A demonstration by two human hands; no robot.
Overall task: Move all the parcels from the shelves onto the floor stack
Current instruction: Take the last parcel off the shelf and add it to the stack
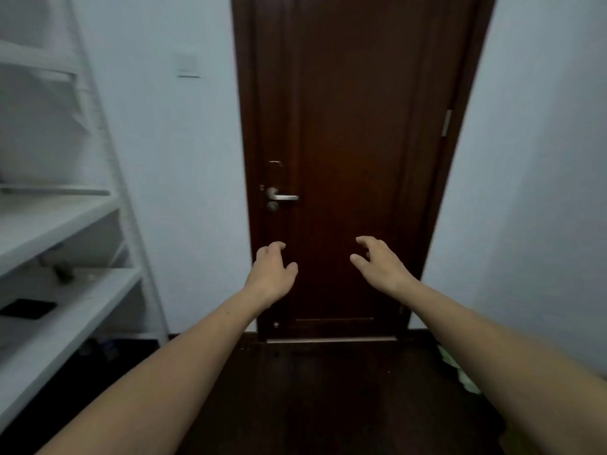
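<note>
Both my arms reach forward at waist height in front of a dark brown door. My left hand [272, 270] and my right hand [377, 262] hang in the air about a hand's width apart, fingers loosely curled, holding nothing. White shelves [62, 221] stand at the left. The visible boards carry no parcel that I can make out. A flat black item [28, 308] lies on the lower shelf board. No floor stack is in view.
The closed door [354, 159] with a silver lever handle [282, 196] fills the middle. Pale walls flank it. A dark wooden floor [328, 399] runs below. Something pale green [458, 372] lies on the floor at the right wall. Small items sit under the shelves.
</note>
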